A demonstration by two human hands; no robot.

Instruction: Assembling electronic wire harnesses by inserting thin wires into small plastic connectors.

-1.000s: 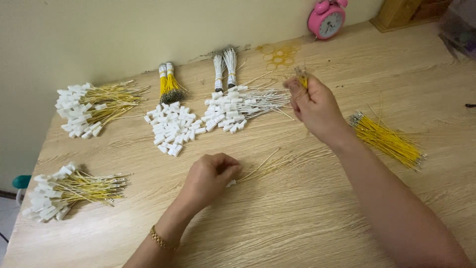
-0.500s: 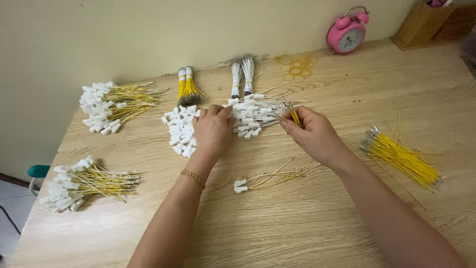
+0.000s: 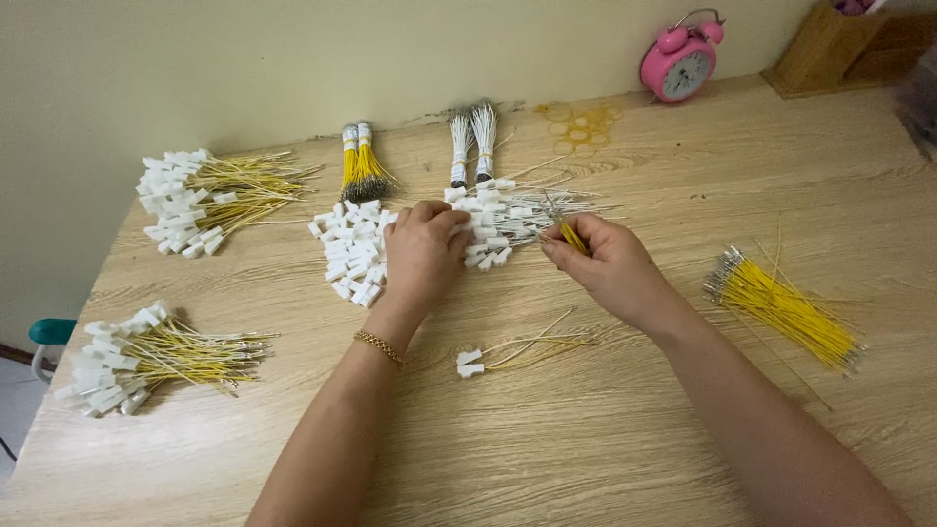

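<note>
My left hand (image 3: 422, 249) rests with curled fingers on the edge of a pile of loose white plastic connectors (image 3: 351, 249); I cannot see whether it grips one. My right hand (image 3: 607, 265) pinches a short yellow wire (image 3: 570, 234) between thumb and fingers, its tip pointing up toward a heap of white connectors with white leads (image 3: 508, 220). A finished piece, two white connectors on thin yellow wires (image 3: 517, 349), lies on the wooden table (image 3: 586, 439) between my forearms.
A bundle of loose yellow wires (image 3: 781, 307) lies at the right. Two heaps of connectors with yellow wires lie at the left (image 3: 200, 195) (image 3: 146, 356). Tied yellow (image 3: 359, 166) and white (image 3: 473, 141) wire bundles lie near the wall. A pink alarm clock (image 3: 680, 59) stands at the back.
My left hand moved from the table's middle up to the loose connector pile. My right hand, still holding the yellow wire, came down and left. The assembled wire piece now lies free on the table.
</note>
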